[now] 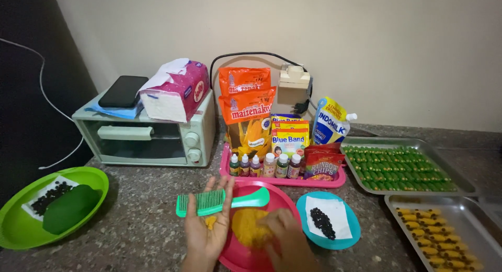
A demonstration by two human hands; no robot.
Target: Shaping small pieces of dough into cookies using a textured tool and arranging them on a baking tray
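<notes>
While my left hand [207, 225] lies open, palm up, a green comb [222, 200] rests across its fingers and a small pinch of yellow dough [210, 222] sits on the palm just below the teeth. My right hand [282, 235] is down in the pink plate [277, 193], fingers curled onto the larger yellow dough lump [250, 226]; whether it has actually pinched off a piece I cannot tell from here.

I judge the step in hand to be portioning and shaping: one small piece is already on my palm, and more is being drawn from the lump. The next move, as I see it, calls for pressing a piece against the comb's teeth without letting the comb slide off my flat palm, so the left fingers need to steady it.

Just right of the pink plate, a blue plate [353, 231] holds white paper with a cluster of small dark bits [322, 223]. On the far right of the surface [141, 230] stand two metal trays, one with rows of green pieces [397, 167], one with yellow pieces [434, 238] dotted dark.
</notes>
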